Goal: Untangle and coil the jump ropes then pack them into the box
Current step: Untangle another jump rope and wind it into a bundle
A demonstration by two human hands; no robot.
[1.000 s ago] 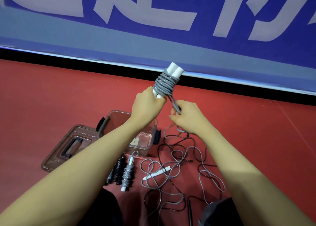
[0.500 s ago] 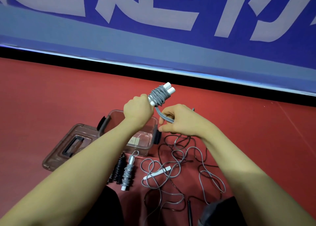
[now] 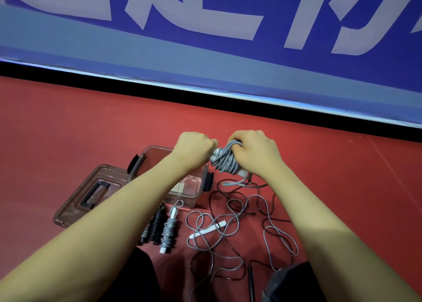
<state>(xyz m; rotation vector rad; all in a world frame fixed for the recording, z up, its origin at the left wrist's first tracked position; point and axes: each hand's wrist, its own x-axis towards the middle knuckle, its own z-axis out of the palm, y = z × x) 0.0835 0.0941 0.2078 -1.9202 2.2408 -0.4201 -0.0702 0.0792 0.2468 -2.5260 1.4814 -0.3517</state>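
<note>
Both hands hide the ends of the grey rope bundle (image 3: 225, 161); its white handles barely peek out. The left hand (image 3: 194, 148) fingers are curled around one end, and the right hand (image 3: 255, 152) fingers pinch the wound cord. The bundle hangs above the clear box (image 3: 196, 187), at its 2 o'clock corner. Loose tangled ropes (image 3: 239, 224) sprawl on the red floor at 5 o'clock; two coiled ropes (image 3: 162, 226) lie at 6, the lid (image 3: 89, 194) at 9.

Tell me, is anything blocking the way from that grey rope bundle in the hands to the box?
Nothing visible does. The grey coiled jump rope, gripped by the left hand and right hand, is just right of the clear brown plastic box, whose lid lies off beside it.
</note>
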